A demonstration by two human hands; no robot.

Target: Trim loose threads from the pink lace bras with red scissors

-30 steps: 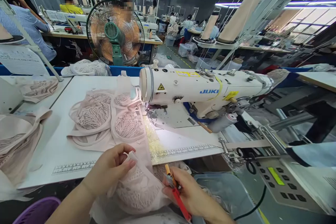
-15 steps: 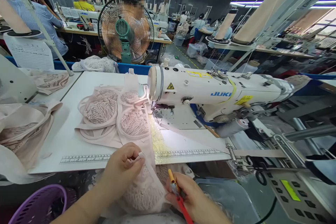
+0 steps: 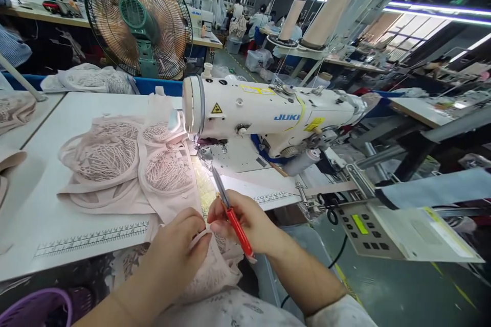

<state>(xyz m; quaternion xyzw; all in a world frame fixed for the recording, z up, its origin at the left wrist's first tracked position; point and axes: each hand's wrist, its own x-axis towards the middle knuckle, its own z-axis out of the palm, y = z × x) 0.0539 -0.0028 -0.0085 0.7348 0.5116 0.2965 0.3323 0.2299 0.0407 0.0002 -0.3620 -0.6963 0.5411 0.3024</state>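
My left hand (image 3: 182,240) is closed, pinching the narrow edge of a pale pink lace bra (image 3: 209,278) that hangs over the table's front edge into my lap. Red-handled scissors (image 3: 238,232) rest in my right hand (image 3: 245,219), blades pointing up and away toward the machine. The fingertips of that hand meet the same pink edge, close beside my left fingers. More pale pink bras (image 3: 169,171) lie joined or overlapped on the table, reaching to the needle area of the white sewing machine (image 3: 245,112).
A printed ruler (image 3: 92,239) runs along the front of the white table (image 3: 34,209). At lower left stands a purple basket (image 3: 38,306). A control panel (image 3: 368,230) juts out at right; a clear plastic bin (image 3: 268,271) sits below. Behind the table is a large fan (image 3: 138,15).
The view has swung right. My right hand has come up to the left hand at the pink edge, and the scissors have turned so their blades point upward.
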